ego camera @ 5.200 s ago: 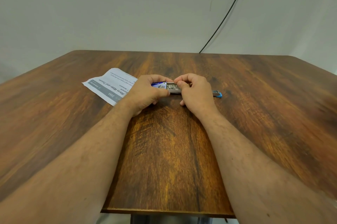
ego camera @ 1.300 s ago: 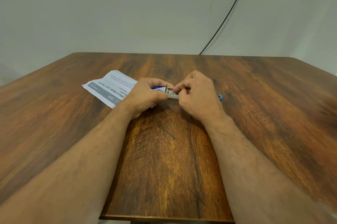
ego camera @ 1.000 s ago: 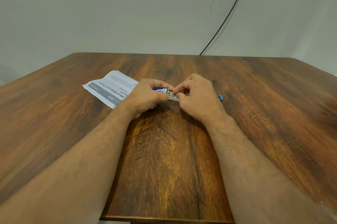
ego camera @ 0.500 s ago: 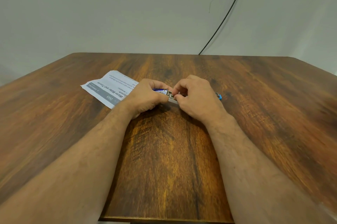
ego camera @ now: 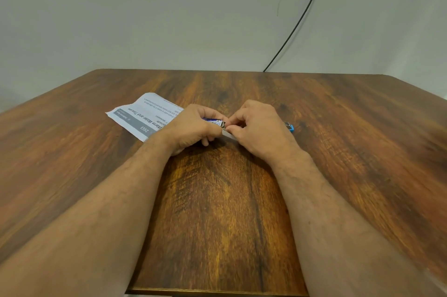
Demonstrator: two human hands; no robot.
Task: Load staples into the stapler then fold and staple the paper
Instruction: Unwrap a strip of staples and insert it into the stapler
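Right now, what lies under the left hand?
The left hand covers the near corner of the printed paper and holds a small blue staple box; anything else beneath is hidden.

Soft, even light, faint shadows, wide-angle bending at edges, near forearms blurred.

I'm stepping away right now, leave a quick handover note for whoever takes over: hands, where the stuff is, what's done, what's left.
Left hand: grips the small blue staple box at table centre.
Right hand: pinches at the box's open end, over the stapler; only the stapler's blue tip shows past the hand, and a grey strip below the thumb may be part of it.
Paper: flat and unfolded on the table, left of the hands, partly under the left hand.
Done: staple box open, it seems.
Left: whether any staples are in the stapler cannot be seen; finish loading, close it, fold the paper, staple it.
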